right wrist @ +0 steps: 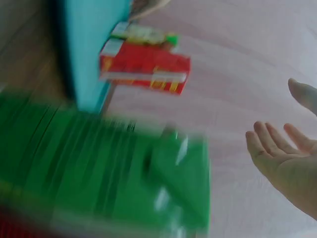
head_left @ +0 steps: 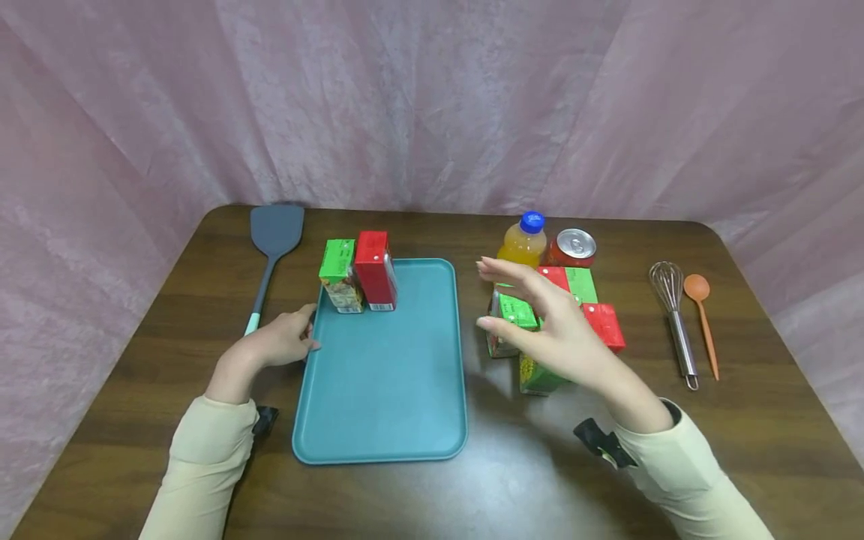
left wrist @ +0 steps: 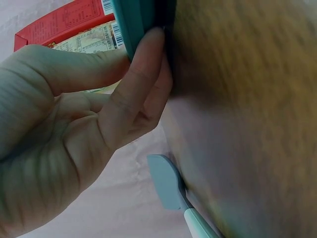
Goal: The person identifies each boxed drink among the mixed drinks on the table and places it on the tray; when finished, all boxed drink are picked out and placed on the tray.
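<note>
My left hand (head_left: 278, 339) pinches the left rim of a blue tray (head_left: 388, 390); in the left wrist view the thumb is above the rim and the fingers are underneath. A green-topped drink carton (head_left: 337, 261) and a red drink carton (head_left: 373, 251) stand upright side by side at the tray's far left corner. Over a cluster of cartons right of the tray hovers my right hand (head_left: 563, 326), fingers extended, thumb apart, holding nothing. Below it are green cartons (head_left: 517, 311) and red cartons (head_left: 603, 326), partly hidden by the hand. The right wrist view shows a blurred green carton (right wrist: 99, 158) close up.
Behind the cluster stand a juice bottle (head_left: 523, 241) with a blue cap and a red can (head_left: 574, 247). A whisk (head_left: 675, 322) and an orange spoon (head_left: 702, 315) lie on the right. A grey spatula (head_left: 277, 229) lies at the left; a pink curtain (head_left: 432, 105) hangs behind the table.
</note>
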Demonstrator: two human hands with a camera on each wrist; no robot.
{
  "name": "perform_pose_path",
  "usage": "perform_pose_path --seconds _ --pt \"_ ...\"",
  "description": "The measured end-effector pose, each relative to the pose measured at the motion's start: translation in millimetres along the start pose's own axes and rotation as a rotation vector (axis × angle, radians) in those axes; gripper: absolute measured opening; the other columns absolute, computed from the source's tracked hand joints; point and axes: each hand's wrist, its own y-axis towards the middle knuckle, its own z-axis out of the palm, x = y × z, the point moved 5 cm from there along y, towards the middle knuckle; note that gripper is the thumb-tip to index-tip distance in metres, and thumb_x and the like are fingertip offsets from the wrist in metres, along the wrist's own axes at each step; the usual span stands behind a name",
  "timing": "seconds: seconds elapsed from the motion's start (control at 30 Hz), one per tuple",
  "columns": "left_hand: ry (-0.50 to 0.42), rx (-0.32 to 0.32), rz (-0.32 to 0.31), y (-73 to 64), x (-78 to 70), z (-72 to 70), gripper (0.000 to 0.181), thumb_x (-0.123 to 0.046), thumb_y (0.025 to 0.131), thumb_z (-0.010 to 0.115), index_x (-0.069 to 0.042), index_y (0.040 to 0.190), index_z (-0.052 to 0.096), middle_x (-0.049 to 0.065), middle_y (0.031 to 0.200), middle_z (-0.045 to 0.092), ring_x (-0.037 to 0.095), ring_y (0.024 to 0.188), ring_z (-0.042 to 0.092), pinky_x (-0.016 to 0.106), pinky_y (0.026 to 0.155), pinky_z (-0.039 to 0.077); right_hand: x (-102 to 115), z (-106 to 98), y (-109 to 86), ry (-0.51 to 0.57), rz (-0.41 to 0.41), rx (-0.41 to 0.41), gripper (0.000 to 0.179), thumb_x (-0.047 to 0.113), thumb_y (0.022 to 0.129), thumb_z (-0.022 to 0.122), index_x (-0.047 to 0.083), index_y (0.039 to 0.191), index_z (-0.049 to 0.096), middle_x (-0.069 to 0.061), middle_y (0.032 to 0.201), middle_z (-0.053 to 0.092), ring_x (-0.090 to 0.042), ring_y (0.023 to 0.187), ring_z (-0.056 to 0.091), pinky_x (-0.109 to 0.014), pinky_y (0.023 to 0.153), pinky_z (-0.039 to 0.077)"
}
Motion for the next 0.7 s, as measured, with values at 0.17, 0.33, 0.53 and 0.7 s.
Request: perform_pose_path --seconds 0.17,0.33,0.53,0.7 --pt "-0.001 -0.002 -0.007 0.6 -0.2 -0.3 0.068 -0.001 0.090 0.056 0.017 0.140 0.014 0.009 0.082 0.046 0.018 0.067 0.045 0.030 0.060 0.038 -9 -35 -29.4 -0.230 -0.046 -0.038 0.068 0.002 0.071 0.079 0.013 0.132 0.052 -0.003 0.131 0.053 -0.004 0.119 0.048 -0.019 0.093 0.041" --pt "0.000 -0.008 -0.019 0.5 1.5 0.2 0.068 -0.002 0.090 0.055 0.016 0.141 0.014 0.009 0.080 0.047 0.019 0.068 0.046 0.030 0.061 0.038 -28 -63 -52.8 -0.335 -0.017 -0.050 0.077 0.002 0.060 0.086 0.013 0.130 0.054 -0.003 0.129 0.054 0.003 0.117 0.046 -0.010 0.094 0.034" --pt "-0.012 -0.012 -0.011 -0.5 0.2 1.7 0.068 -0.001 0.090 0.056 0.017 0.141 0.014 0.008 0.081 0.047 0.018 0.069 0.046 0.030 0.061 0.039 -63 -84 -75.2 -0.345 0.057 -0.052 0.084 0.001 0.054 0.088 0.009 0.130 0.053 -0.004 0.128 0.053 0.005 0.120 0.042 -0.009 0.096 0.029" --pt "-0.010 -0.021 0.001 -1.1 -1.9 0.2 0.068 -0.001 0.090 0.056 0.017 0.140 0.014 0.008 0.080 0.047 0.018 0.067 0.045 0.029 0.060 0.038 -88 -88 -89.2 -0.292 0.168 -0.059 0.089 0.003 0.057 0.088 0.014 0.136 0.047 0.010 0.125 0.054 0.007 0.112 0.047 -0.008 0.090 0.032"
